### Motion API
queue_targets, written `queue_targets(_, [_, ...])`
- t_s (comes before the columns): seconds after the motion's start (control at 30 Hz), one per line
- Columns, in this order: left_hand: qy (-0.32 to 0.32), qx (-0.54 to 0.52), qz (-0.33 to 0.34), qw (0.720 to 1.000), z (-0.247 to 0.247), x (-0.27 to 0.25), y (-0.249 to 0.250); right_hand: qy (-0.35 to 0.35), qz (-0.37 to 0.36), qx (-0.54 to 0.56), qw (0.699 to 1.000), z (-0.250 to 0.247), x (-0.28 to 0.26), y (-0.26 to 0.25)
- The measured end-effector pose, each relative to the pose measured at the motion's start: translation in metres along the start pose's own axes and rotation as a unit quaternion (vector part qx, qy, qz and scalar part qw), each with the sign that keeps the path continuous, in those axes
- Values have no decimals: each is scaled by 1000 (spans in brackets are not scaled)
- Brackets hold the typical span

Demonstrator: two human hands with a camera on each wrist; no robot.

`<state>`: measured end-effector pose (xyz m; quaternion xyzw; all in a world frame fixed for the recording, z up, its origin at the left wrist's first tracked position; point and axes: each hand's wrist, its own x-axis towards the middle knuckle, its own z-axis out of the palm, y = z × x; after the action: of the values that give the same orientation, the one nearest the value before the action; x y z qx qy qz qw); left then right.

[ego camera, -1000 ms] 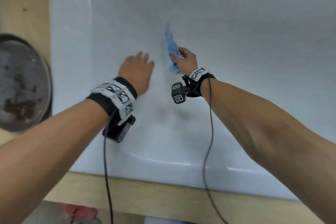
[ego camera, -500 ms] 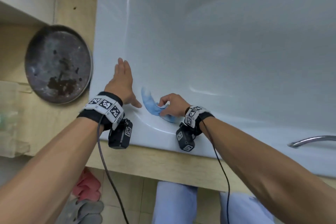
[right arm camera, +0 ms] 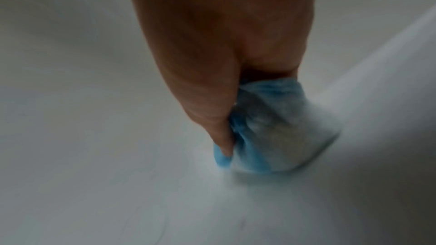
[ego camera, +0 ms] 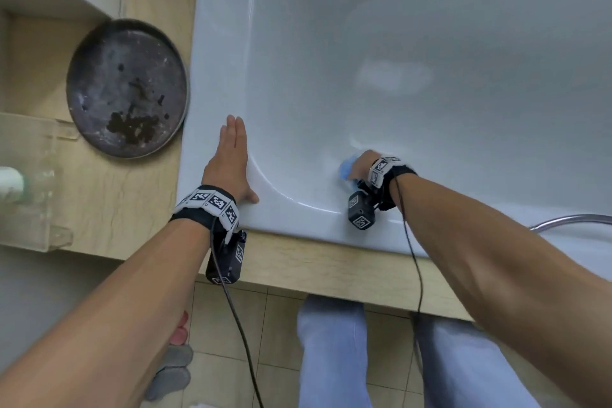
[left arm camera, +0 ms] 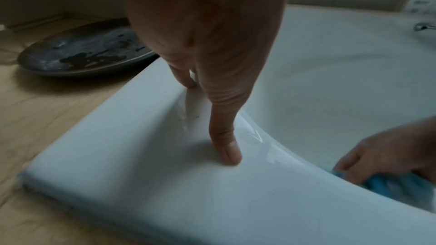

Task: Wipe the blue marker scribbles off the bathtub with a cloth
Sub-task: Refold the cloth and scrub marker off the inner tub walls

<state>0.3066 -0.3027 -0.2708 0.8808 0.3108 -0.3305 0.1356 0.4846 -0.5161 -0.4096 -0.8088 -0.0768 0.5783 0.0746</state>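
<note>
Gripping cloth [right arm camera: 271, 133], right hand [right arm camera: 224, 44] presses bathtub [ego camera: 430, 26] wall.

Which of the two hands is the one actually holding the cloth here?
The right hand: it grips the bunched blue cloth against the tub's inner wall. The left hand rests flat with straight fingers on the bathtub rim, holding nothing.

- Round dark metal pan [ego camera: 127, 88], stained, on wooden ledge [ego camera: 139, 209] just beside the tub's left edge.
- Clear plastic box [ego camera: 29, 182], far left on ledge.
- Chrome hose [ego camera: 576, 219], right edge.
- Tiled floor [ego camera: 275, 341]; pink and grey slippers [ego camera: 172, 368] below.
</note>
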Motion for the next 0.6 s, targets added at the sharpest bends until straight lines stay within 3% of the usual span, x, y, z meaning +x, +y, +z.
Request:
queue_targets(0.07, [4, -14, 10, 1000, 2, 2, -4, -15, -20, 0, 1000, 28, -7, -15])
queue_targets(0.13, [5, -27, 14, 1000, 3, 3, -9, 36, -80, 33, 996, 50, -18, -44])
queue_targets(0.2, [4, -36, 17, 999, 4, 4, -12, 57, -118, 124, 984, 56, -30, -71])
queue_targets(0.33, [7, -43, 14, 999, 7, 5, -11, 15, -137, 275, 952, 46, -36, -73])
queue_targets(0.4, [11, -42, 15, 999, 8, 4, -12, 26, -112, 376, 920, 41, -41, -61])
queue_targets(0.53, [-3, -36, 1, 999, -4, 1, -4, 39, -42, 589, 806, 27, -66, -40])
queue_targets(0.6, [-17, -79, 15, 997, -18, 2, 14, 34, -46, 613, 788, 17, -81, -33])
